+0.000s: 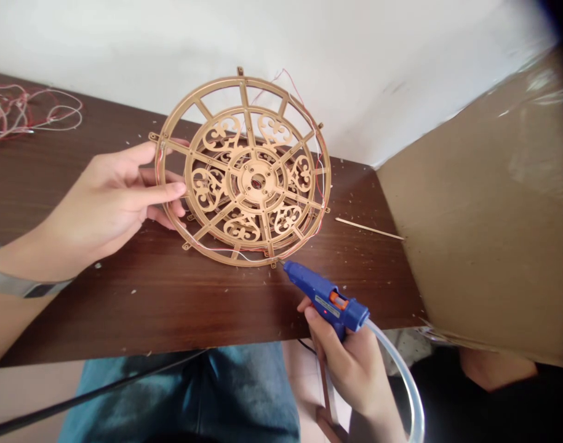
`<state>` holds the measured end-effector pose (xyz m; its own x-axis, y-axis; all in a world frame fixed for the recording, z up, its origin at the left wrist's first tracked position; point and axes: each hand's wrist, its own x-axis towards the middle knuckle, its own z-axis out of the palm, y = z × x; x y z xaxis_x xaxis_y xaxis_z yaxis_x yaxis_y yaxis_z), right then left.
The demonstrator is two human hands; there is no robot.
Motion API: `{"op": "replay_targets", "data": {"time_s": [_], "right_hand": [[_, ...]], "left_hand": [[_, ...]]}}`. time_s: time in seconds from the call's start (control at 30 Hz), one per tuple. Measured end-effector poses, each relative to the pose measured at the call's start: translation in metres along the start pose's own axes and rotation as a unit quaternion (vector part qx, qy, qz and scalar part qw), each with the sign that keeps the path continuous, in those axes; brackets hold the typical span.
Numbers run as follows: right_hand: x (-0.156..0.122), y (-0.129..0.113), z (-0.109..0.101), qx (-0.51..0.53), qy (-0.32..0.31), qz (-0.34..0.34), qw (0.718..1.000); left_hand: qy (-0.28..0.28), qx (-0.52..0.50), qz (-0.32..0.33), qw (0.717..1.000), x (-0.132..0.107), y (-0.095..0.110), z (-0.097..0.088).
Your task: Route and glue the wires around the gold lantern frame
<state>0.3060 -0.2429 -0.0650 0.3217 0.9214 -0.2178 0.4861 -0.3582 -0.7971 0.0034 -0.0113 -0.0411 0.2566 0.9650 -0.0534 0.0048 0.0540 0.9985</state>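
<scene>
Head view: left hand (119, 197) gripping fretwork wheel (242, 227), right hand (350, 369) closed around glue gun (325, 295) at its rim (258, 263)

1. Frame (244, 181): tan-gold; scrollwork panels inside radial spokes.
2. Glue gun (327, 298): blue; trigger (338, 301) orange.
3. Table (170, 301): dark brown, wood grain, pale flecks scattered.
4. Wires (27, 111): red and white, tangled.
5. Jeans (244, 394): faded blue.
6. Cardboard (484, 215): plain light brown.
7. Wall (355, 67): white, faint scuffs.
</scene>
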Motion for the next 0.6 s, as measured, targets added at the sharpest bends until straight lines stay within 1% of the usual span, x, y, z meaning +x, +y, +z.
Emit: {"op": "replay_targets", "data": {"time_s": [0.2, 0.37, 0.6], "right_hand": [[0.0031, -0.0004, 0.0017, 0.014, -0.028, 0.011, 0.999], [0.0039, -0.0035, 0.0049, 0.012, -0.02, 0.009, 1.0], [0.0013, -0.0034, 0.0042, 0.008, -0.006, 0.009, 1.0]], "left_hand": [[0.001, 0.0, -0.016, 1.0, -0.002, 0.0038, 0.0018], [-0.001, -0.004, -0.029, 1.0, -0.0023, 0.0037, 0.0008], [-0.003, -0.003, -0.023, 1.0, -0.0019, 0.0033, 0.001]]}}
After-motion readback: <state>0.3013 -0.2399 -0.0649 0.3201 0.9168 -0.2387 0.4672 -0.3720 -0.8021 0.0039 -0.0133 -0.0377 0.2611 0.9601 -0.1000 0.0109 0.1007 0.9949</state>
